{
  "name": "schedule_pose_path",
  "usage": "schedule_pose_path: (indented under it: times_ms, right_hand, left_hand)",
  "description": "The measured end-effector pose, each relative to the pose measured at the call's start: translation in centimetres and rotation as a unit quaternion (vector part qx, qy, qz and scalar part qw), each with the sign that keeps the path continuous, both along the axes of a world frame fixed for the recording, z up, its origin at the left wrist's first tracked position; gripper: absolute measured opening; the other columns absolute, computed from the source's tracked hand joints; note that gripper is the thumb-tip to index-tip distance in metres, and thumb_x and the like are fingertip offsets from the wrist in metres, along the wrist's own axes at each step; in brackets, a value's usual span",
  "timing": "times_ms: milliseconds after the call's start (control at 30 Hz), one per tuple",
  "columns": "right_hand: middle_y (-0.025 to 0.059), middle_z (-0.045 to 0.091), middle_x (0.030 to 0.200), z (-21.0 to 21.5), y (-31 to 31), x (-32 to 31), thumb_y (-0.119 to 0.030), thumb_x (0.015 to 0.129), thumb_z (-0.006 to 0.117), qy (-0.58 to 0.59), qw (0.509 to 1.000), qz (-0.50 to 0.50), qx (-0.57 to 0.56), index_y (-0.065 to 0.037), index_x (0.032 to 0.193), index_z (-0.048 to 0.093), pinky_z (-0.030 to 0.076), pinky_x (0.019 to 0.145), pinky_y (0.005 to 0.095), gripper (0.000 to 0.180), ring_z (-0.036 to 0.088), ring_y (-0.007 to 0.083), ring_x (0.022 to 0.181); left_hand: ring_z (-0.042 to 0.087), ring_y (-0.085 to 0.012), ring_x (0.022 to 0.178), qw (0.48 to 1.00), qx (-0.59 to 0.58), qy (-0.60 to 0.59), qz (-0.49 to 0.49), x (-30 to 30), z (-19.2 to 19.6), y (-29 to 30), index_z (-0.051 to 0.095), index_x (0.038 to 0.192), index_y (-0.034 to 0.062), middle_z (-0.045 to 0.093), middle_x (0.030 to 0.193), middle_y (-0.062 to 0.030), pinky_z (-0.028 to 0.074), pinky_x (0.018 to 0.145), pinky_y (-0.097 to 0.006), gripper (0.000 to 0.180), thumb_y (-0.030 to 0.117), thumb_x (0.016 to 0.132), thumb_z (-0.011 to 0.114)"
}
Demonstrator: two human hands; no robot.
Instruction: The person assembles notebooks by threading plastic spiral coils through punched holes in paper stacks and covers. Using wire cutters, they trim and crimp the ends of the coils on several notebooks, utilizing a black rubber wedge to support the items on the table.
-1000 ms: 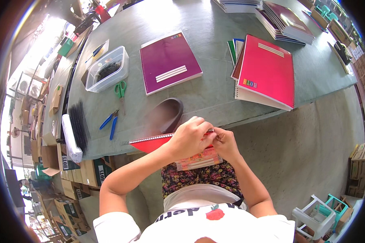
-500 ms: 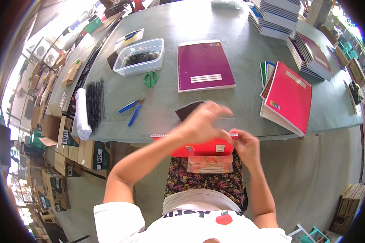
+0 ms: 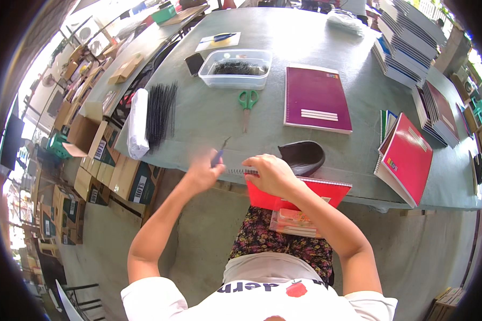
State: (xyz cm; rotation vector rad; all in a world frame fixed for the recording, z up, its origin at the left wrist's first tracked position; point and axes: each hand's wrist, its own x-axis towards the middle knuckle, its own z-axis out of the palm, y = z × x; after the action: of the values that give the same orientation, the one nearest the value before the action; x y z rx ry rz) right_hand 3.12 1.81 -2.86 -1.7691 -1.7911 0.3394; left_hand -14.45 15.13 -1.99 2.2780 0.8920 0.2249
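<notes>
A red spiral notebook (image 3: 305, 193) leans between my lap and the table's near edge. Its black wire coil (image 3: 234, 172) sticks out past the left end of the spine. My right hand (image 3: 270, 172) is closed around that coil end, fingers pinched at the notebook's corner. Just left of it, my left hand (image 3: 202, 170), partly blurred, grips blue-handled cutting pliers (image 3: 218, 156), their jaws pointing up and away from me. Beneath the notebook, on my lap, sits a clear packet with an orange-red pattern (image 3: 294, 222). Behind the notebook lies a curved black piece (image 3: 305, 156).
Green-handled scissors (image 3: 247, 101), a clear plastic tub (image 3: 235, 80) of black pieces and a purple notebook (image 3: 318, 99) lie farther back. Black coils (image 3: 162, 115) lie beside a white roll (image 3: 138, 123) at left. More red notebooks (image 3: 407, 158) and tall stacks (image 3: 407, 48) stand right.
My left hand has left the notebook and picked the blue pliers off the table. My right hand has shifted from the notebook's right end to the coil at its left. The view has swung left.
</notes>
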Motion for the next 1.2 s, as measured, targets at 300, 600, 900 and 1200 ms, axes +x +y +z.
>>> schedule_pose_path:
  times_ms: [300,600,900,1200]
  right_hand:
    - [0.0146,0.068,0.087,0.3,1.5,-0.4,-0.001,0.075,0.059,0.227,0.97,0.0,-0.085,-0.005,0.098,0.069,0.052,0.073,0.0311,0.025,0.067,0.0212,0.08]
    - [0.0133,0.063,0.096,-1.1,0.9,-0.4,-0.001,0.072,0.061,0.125,0.991,0.049,0.018,-0.003,0.089,0.07,0.049,0.077,0.0342,0.019,0.061,0.0275,0.085]
    - [0.0155,0.055,0.091,-0.5,0.4,-0.4,-0.013,0.07,0.065,0.076,0.995,-0.062,-0.025,0.003,0.071,0.062,0.05,0.072,0.041,0.016,0.06,0.0345,0.079]
    - [0.021,0.062,0.084,0.4,2.9,2.6,-0.021,0.069,0.071,0.078,0.996,-0.022,-0.035,0.001,0.087,0.069,0.05,0.075,0.0408,0.029,0.063,0.0327,0.08]
  left_hand:
    - [0.057,-0.0187,0.075,0.883,-0.466,-0.022,0.059,-1.6,-1.5,-5.9,0.05,0.11,0.0048,0.057,0.088,-0.0092,0.047,0.071,-0.032,0.031,0.023,0.085,0.045]
    - [0.052,-0.0175,0.066,0.985,-0.126,0.115,-0.013,-0.3,-0.6,-5.1,0.053,0.094,0.005,0.059,0.081,-0.0033,0.044,0.061,-0.034,0.024,0.027,0.085,0.058]
    - [0.061,-0.0289,0.079,0.637,-0.761,-0.102,0.073,-1.2,-0.9,-5.5,0.053,0.11,-0.0022,0.062,0.091,-0.0174,0.049,0.078,-0.043,0.035,0.027,0.092,0.045]
    - [0.056,-0.016,0.08,0.811,-0.585,-0.013,-0.006,-2.1,-1.5,-4.5,0.047,0.123,0.0064,0.055,0.091,-0.0039,0.046,0.073,-0.03,0.046,0.034,0.088,0.057]
